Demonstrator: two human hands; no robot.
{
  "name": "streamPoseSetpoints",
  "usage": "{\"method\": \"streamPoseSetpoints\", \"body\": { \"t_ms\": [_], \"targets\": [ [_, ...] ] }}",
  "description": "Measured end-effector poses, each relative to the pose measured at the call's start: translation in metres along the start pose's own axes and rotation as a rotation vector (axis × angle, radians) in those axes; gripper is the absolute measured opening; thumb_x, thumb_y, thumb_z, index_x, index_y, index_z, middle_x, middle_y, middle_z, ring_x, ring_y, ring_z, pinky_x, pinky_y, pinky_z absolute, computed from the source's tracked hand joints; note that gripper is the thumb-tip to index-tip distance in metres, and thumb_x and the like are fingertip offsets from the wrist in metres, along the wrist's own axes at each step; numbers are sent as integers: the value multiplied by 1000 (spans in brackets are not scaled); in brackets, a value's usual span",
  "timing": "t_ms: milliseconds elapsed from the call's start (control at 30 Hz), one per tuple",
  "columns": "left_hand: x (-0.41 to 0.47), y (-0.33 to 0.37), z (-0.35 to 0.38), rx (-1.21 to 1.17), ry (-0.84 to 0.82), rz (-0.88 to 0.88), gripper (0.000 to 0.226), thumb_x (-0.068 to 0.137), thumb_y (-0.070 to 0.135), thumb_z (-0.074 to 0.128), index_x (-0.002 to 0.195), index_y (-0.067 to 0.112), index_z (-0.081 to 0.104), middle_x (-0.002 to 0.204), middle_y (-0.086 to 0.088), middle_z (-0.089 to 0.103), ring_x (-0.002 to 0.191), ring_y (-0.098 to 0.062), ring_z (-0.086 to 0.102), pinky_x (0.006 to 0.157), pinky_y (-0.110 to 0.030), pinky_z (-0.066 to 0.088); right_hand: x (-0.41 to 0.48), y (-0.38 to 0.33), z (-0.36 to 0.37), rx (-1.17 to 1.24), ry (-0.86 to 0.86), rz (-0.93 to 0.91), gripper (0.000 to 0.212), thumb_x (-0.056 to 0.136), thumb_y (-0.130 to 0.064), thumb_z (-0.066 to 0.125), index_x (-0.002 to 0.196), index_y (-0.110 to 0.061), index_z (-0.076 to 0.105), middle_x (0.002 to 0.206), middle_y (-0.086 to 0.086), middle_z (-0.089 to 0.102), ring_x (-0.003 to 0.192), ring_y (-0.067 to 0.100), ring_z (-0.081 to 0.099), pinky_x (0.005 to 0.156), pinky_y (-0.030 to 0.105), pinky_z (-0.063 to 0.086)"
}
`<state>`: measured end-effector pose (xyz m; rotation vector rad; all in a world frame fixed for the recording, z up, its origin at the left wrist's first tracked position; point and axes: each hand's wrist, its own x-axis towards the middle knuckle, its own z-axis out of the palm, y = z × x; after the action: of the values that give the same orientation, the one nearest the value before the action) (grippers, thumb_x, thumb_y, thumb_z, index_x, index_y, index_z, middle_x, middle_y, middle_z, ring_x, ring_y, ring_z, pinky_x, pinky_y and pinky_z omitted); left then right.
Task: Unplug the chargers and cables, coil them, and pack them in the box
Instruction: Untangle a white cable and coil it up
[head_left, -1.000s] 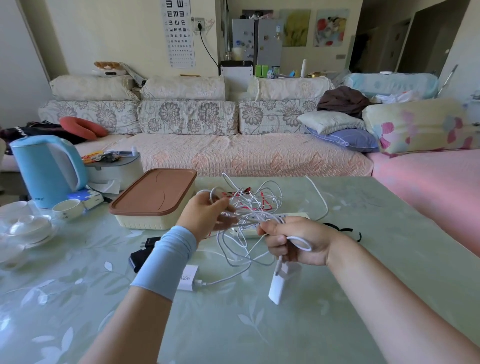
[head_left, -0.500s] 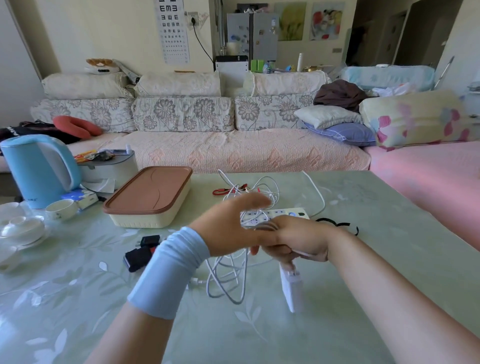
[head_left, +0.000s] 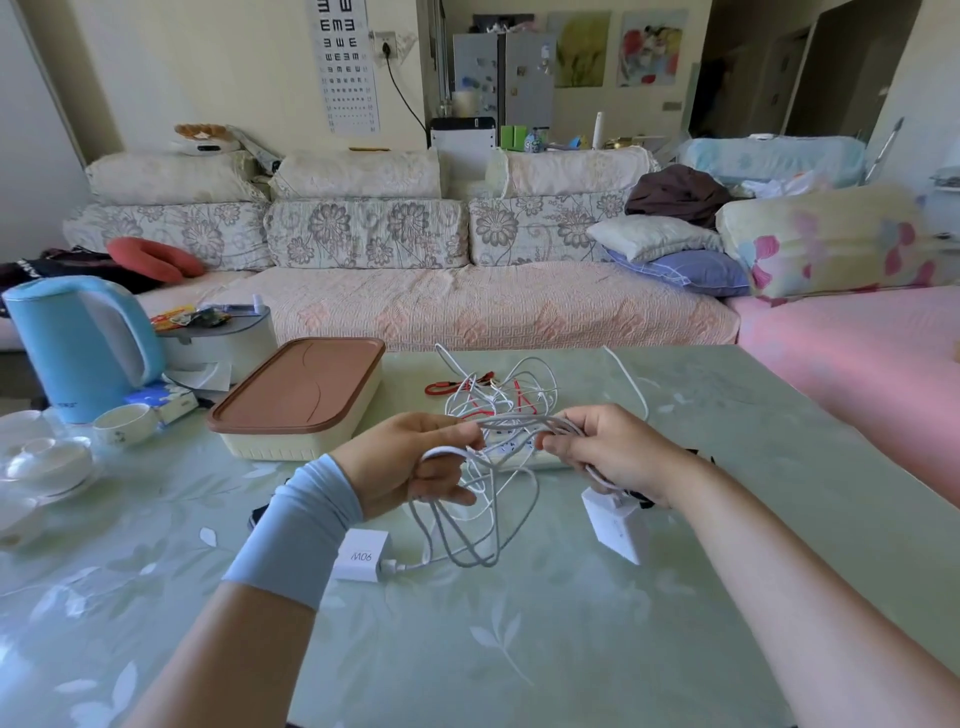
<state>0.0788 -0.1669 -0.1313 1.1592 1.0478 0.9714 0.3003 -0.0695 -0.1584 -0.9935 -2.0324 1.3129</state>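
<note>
My left hand (head_left: 410, 467) and my right hand (head_left: 613, 452) both grip a white cable (head_left: 519, 422) stretched between them above the table. Loops of that cable (head_left: 462, 535) hang below my left hand. A white charger block (head_left: 615, 525) dangles under my right hand. Another white charger marked 90W (head_left: 361, 556) lies on the table with its lead plugged in. Behind my hands lies a white power strip (head_left: 511, 452), partly hidden, and a tangle of white and red cables (head_left: 498, 395). The cream box with a brown lid (head_left: 301, 400) stands shut at the left.
A blue kettle (head_left: 78, 343), a cup (head_left: 124, 423) and white dishes (head_left: 41, 462) crowd the table's left side. A dark object (head_left: 260, 514) peeks from behind my left wrist. A sofa (head_left: 415, 306) runs along the table's far edge.
My hands have drawn apart, stretching the white cable between them. The charger block under my right hand has swung to a tilt. The hanging loops now sit below my left hand.
</note>
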Motion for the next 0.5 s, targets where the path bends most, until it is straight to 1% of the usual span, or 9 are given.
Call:
{"method": "streamPoseSetpoints", "body": {
  "t_ms": [67,133,200,267,300,367,433,467,500],
  "targets": [
    [0,-1,-5,-2,-53,-20,39,90,44,46,90,7,57,46,8,21,38,-8,18,55,-29,50,0,4,1,-107,-45,-22,15,99,-14,57,91,-15,70,53,3,44,41,12,44,50,26,37],
    [-1,1,-8,92,-55,-49,47,91,55,47,92,10,61,50,7,18,41,-10,16,48,-25,44,-1,6,0,-73,-126,15,18,102,-11,49,99,-9,67,52,1,49,47,21,53,60,37,45],
    [0,-2,-13,399,19,-65,37,91,46,56,94,11,66,51,6,23,44,-12,23,47,-25,45,-4,5,-1,29,-212,54,21,103,-5,42,103,-7,63,54,0,50,49,22,58,60,36,50],
    [1,-7,-19,690,66,-98,14,92,29,63,97,18,72,54,4,40,48,-14,40,53,-28,53,-8,2,-2,147,-297,85,21,103,-3,41,105,-7,61,58,1,44,45,18,54,54,32,54],
    [2,-9,-22,762,67,-125,10,90,21,66,98,23,72,59,3,51,52,-15,49,59,-28,56,-9,1,-3,204,-331,113,20,103,-3,40,106,-7,60,59,1,39,41,14,47,51,31,54],
    [2,-13,-26,886,43,-144,28,87,10,68,108,28,66,83,1,68,70,-22,64,76,-31,58,-10,-1,-6,264,-367,183,19,103,-7,40,106,-8,58,59,0,28,36,9,31,43,27,49],
    [5,-13,-22,919,20,-101,51,81,8,71,127,23,55,111,2,66,98,-24,65,91,-32,53,-9,-5,-5,286,-365,228,20,102,-16,41,103,-8,59,62,1,18,36,9,23,40,23,38],
    [5,-12,-17,866,4,-71,59,77,13,72,132,21,50,119,3,63,102,-19,63,92,-30,51,-9,-8,-4,301,-368,246,23,102,-22,41,100,-9,60,64,1,15,38,9,20,40,21,33],
    [4,-8,-12,776,-7,-58,65,72,22,71,132,21,49,122,3,63,100,-13,62,87,-27,50,-9,-10,-2,314,-373,263,26,102,-26,40,97,-9,60,66,1,14,39,9,17,40,19,28]
  ]
}}
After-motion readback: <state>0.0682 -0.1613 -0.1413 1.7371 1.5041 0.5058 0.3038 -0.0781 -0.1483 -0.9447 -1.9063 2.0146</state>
